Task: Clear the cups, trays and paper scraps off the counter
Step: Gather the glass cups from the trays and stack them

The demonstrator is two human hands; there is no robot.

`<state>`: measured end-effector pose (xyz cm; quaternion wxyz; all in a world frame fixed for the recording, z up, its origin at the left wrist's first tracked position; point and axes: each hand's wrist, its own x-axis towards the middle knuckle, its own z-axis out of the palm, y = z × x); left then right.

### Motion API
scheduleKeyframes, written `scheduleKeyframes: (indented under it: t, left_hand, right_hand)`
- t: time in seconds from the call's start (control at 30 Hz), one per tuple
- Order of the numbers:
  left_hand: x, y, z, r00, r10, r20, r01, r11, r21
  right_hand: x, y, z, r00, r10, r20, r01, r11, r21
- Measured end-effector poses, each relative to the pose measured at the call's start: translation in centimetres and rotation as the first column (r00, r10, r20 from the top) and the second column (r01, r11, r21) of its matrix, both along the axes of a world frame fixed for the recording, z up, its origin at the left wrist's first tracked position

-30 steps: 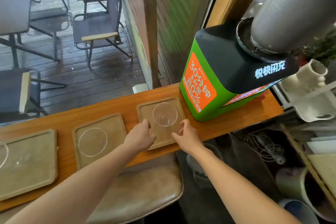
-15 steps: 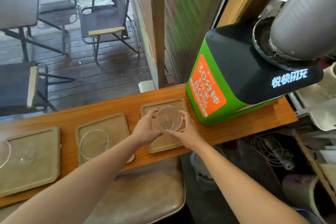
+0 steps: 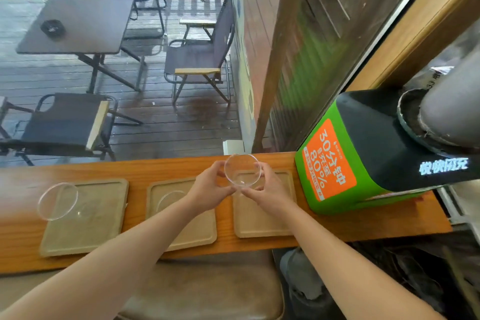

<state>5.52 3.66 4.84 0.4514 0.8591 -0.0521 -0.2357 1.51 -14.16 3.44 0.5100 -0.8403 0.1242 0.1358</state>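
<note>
Three tan square trays lie in a row on the wooden counter (image 3: pixel 389 226). A clear glass cup (image 3: pixel 242 169) is lifted above the right tray (image 3: pixel 262 223); my left hand (image 3: pixel 210 189) and my right hand (image 3: pixel 267 189) hold it from either side with curled fingers. A second clear cup (image 3: pixel 170 199) stands on the middle tray (image 3: pixel 200 231), partly hidden behind my left wrist. On the left tray (image 3: pixel 85 228) a third clear cup (image 3: pixel 57 200) stands at the far left corner.
A green and black charging box (image 3: pixel 363 161) stands on the counter just right of the right tray, with a grey pot (image 3: pixel 446 117) on top. A padded stool (image 3: pixel 207 291) sits below the counter. Beyond the window are deck chairs and a table.
Both hands went from the tray's edges to the cup on the right tray and lifted it clear of the tray. The view tilted upward.
</note>
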Motion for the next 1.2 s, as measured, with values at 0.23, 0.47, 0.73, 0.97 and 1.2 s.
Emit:
scheduleKeyframes:
  t: [0.23, 0.47, 0.73, 0.97, 1.2]
  left_hand:
    - [1.2, 6.9, 3.6, 0.988, 0.129, 0.089, -0.127, 0.992, -0.025]
    - [1.5, 12.7, 5.4, 0.964, 0.185, 0.189, -0.188, 0.982, -0.002]
    - [0.4, 15.9, 6.2, 0.943, 0.26, 0.206, -0.258, 0.965, -0.038]
    - [-1.6, 17.6, 5.7, 0.952, 0.253, 0.174, -0.249, 0.967, -0.045]
    - [-3.0, 17.7, 4.5, 0.966, 0.219, 0.141, -0.216, 0.976, -0.034]
  right_hand:
    - [3.8, 5.9, 3.9, 0.983, 0.147, 0.108, -0.148, 0.989, -0.003]
    - [5.8, 11.1, 5.9, 0.96, 0.232, 0.158, -0.234, 0.972, -0.006]
    - [6.1, 14.5, 6.1, 0.939, 0.293, 0.181, -0.299, 0.954, 0.005]
    - [4.8, 15.1, 5.6, 0.927, 0.34, 0.157, -0.345, 0.939, 0.005]
    - [3.1, 14.6, 5.1, 0.924, 0.364, 0.12, -0.369, 0.929, 0.029]
